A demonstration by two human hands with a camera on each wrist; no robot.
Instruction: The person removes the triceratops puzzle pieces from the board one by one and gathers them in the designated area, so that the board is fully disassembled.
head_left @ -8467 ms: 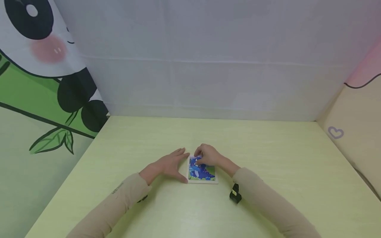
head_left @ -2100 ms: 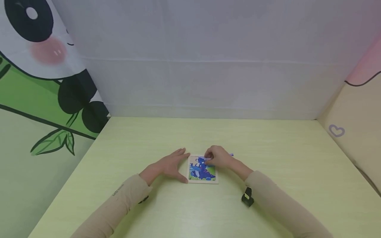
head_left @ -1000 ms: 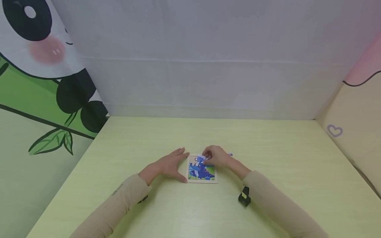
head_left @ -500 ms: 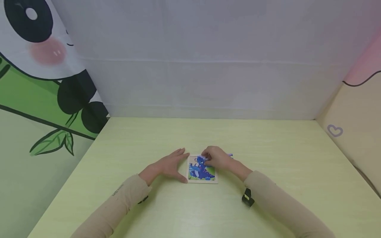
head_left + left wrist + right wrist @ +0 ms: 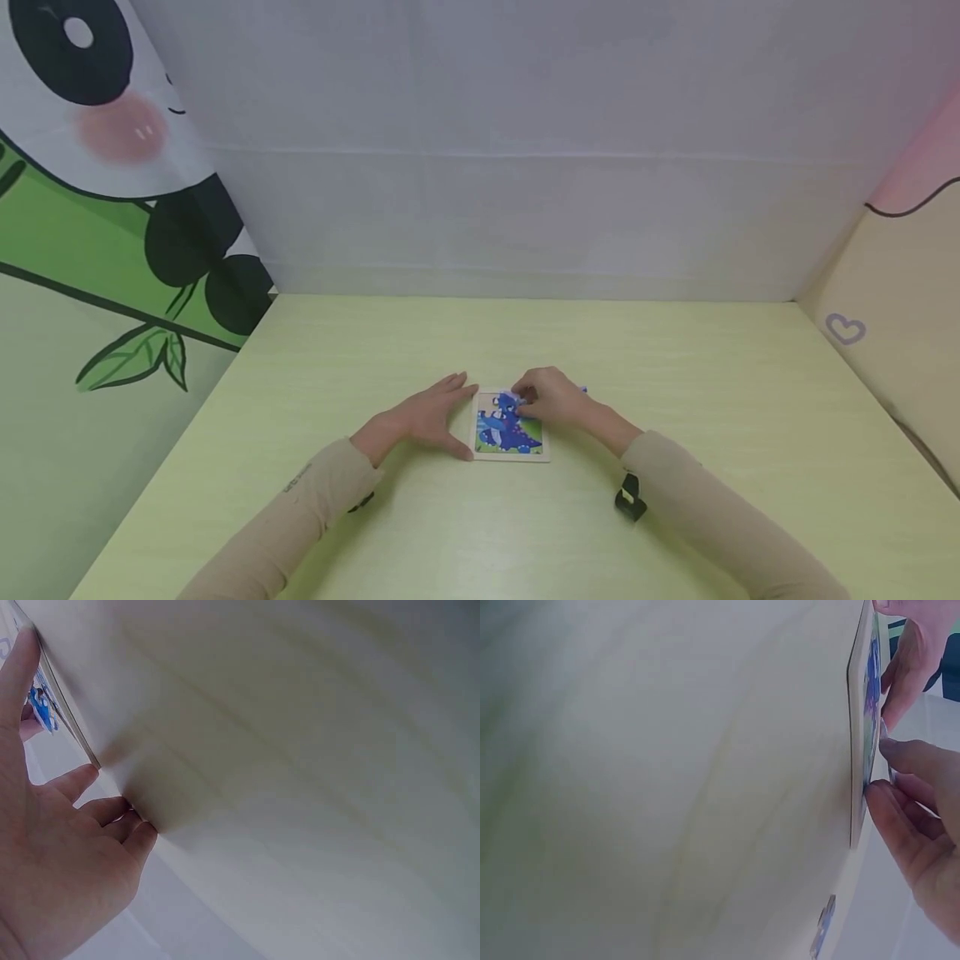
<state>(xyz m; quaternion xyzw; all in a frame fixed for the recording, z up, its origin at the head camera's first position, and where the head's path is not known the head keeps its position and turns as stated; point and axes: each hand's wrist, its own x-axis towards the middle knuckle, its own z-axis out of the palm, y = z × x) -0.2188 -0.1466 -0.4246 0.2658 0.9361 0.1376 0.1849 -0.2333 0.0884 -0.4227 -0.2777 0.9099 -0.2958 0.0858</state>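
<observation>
The left hand [image 5: 429,419], fingers spread, touches one puzzle board [image 5: 517,457] between both hands; the right hand [image 5: 553,396] pinches one blue piece [image 5: 43,711]. At least one loose piece [image 5: 823,928] lies beyond it. Left sleeve [image 5: 288,521] lettering: unreadable.

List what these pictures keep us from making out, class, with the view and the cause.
Puzzle, upper right corner: head view, covered by the right hand.
Pinched piece, full shape: right wrist view, hidden by that hand.
Loose piece, printed picture: right wrist view, too slanted and blurred.
Left sleeve lettering: head view, too small to read.
</observation>
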